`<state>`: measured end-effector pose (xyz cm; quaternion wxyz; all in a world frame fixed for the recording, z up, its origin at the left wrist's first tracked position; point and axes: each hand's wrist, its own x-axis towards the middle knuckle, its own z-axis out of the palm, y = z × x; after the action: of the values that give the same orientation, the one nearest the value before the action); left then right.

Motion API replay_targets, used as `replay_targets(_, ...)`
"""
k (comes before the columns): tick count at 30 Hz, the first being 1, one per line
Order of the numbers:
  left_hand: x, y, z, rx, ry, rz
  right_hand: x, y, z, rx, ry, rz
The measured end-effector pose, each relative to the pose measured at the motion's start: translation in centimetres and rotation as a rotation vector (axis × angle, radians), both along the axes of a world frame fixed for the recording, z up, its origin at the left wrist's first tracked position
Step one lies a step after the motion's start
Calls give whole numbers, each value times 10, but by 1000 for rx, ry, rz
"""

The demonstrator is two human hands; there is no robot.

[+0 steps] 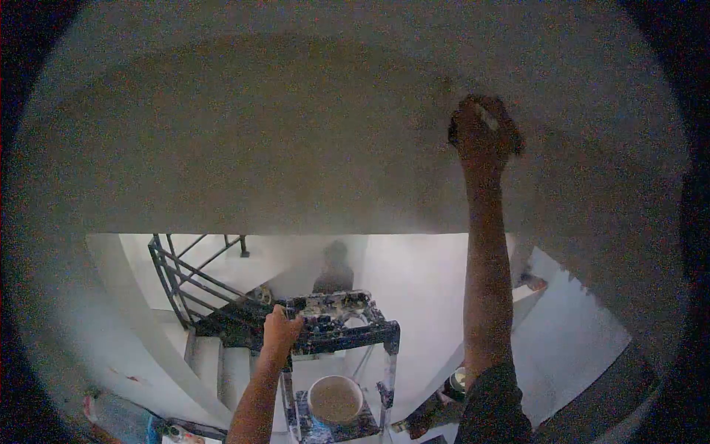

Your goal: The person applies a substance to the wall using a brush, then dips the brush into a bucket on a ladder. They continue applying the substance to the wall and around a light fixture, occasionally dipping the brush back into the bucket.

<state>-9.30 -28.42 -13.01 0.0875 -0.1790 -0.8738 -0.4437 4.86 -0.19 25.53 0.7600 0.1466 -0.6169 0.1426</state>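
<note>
My right hand is raised at arm's length against the shaded, dull beige wall surface. Its fingers curl around something with a pale, narrow part showing between them; I cannot tell what it is. Lower down, my left hand grips the top frame of a paint-spattered stepladder. Beneath that frame, a white round bucket stands on the ladder's lower platform, holding a greyish-beige liquid.
Behind the ladder at left run a dark metal stair railing and pale steps. At lower right, a white painted patch ends in a ragged edge. A small container shows below my right arm.
</note>
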Motion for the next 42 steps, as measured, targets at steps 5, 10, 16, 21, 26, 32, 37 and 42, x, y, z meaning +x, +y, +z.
replay_targets(5,-16,6,-13,-43,-15,12,-10,-62,-4,185,-33,-99)
replay_targets(10,-15,3,-15,10,22,8,-2,-71,1,145,-208,8)
replay_targets(16,-14,4,-10,-16,12,-14,-4,-37,1,156,-327,59)
replay_targets(21,-19,5,-20,-21,67,23,37,-52,10,133,-675,358)
replay_targets(26,-17,5,-10,-19,-54,-9,1,-42,13,170,-225,261)
replay_targets(32,-16,7,-8,-65,-98,41,30,-46,-5,188,-774,99)
replay_targets(37,-10,2,-10,7,10,-42,29,-39,8,223,-554,165)
replay_targets(42,-19,9,-21,23,-54,13,17,-34,-24,369,-435,44)
